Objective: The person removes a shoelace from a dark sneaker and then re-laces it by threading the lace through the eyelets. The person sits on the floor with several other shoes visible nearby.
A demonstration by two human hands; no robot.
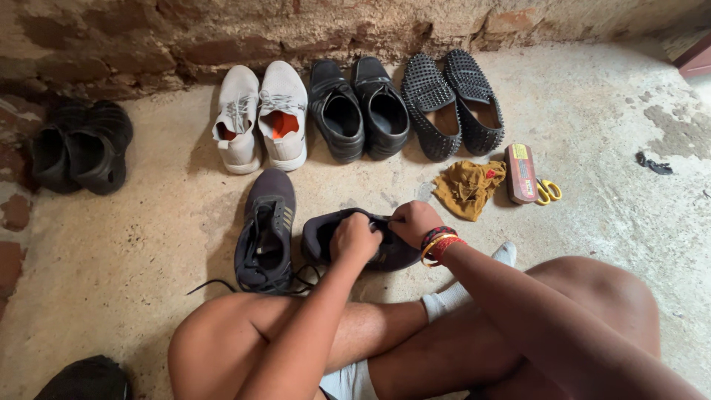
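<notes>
While both hands grip it, the dark sneaker [348, 241] lies on its side on the concrete floor [592, 133] before the crossed legs: left hand [355, 238] clamped over the upper, right hand [413, 222] pinching the collar. Risk: loose laces [215, 284] of the mate sneaker [265, 231] alongside may snag.

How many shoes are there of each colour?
Black shoes along the wall: 6
White sneakers: 2
Dark sneakers: 2, one standing on the floor, one gripped by the left hand and right hand
Total: 10
</notes>
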